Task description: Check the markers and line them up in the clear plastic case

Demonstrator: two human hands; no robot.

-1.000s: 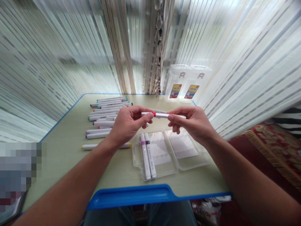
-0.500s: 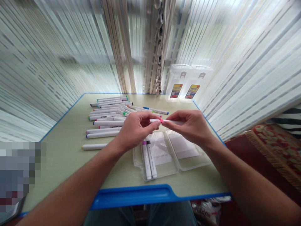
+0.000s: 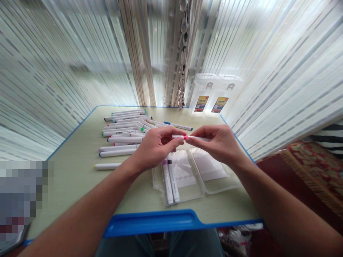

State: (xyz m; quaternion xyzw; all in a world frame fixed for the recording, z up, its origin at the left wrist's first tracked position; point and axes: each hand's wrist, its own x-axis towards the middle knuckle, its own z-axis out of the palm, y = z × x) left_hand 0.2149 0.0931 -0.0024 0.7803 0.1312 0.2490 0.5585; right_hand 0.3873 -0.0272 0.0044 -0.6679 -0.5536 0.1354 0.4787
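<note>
A white marker (image 3: 178, 136) with a pinkish-red band lies level between my hands, above the table. My left hand (image 3: 157, 144) pinches one end between thumb and fingers. From the other side, my right hand (image 3: 219, 144) grips the other end, and the fingertips of both hands nearly meet at the band. Below them lies an opened clear plastic case (image 3: 202, 194) with white paper in both halves. Inside its left half lie a purple-banded marker (image 3: 167, 184) and a black-banded marker (image 3: 173, 182), side by side.
Several loose white markers (image 3: 118, 153) lie at the left, partly behind my left hand. Two clear upright cases (image 3: 197, 85) stand at the back right. The table has a blue front tray (image 3: 152, 223). String curtains (image 3: 66, 53) hang behind, and a pixelated patch covers the lower left.
Both hands have barely moved and keep their grip on the marker. Its pinkish-red band sits slightly further right in view. The loose markers and the cases stay in place.
</note>
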